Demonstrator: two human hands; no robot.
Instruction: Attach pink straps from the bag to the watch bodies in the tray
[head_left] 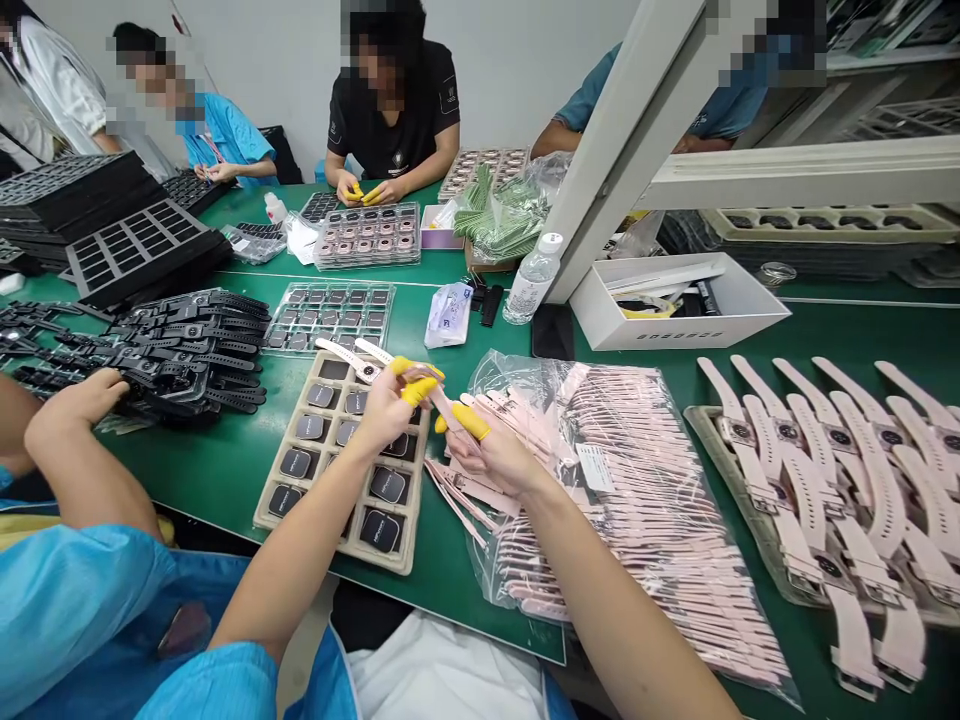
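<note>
My left hand (390,400), with yellow finger covers, pinches the upper end of a pink watch strap (444,408). Lower on the same strap, my right hand (487,445) closes its covered fingers round it. Whether a watch body is between my fingers is hidden. Under my left forearm lies a beige tray (262,500) of square dark watch bodies (390,484), with a white-strapped watch (366,371) across its top edge. A clear bag of pink straps (637,460) spreads beside and below my right hand.
Pink-strapped watches (840,437) fill a tray at the right. Behind stand a white box (675,330), a bottle (532,285) and a slanted post (622,150). A clear tray (330,318) and black straps (202,350) lie left, near a neighbour's arm (97,460). People sit opposite.
</note>
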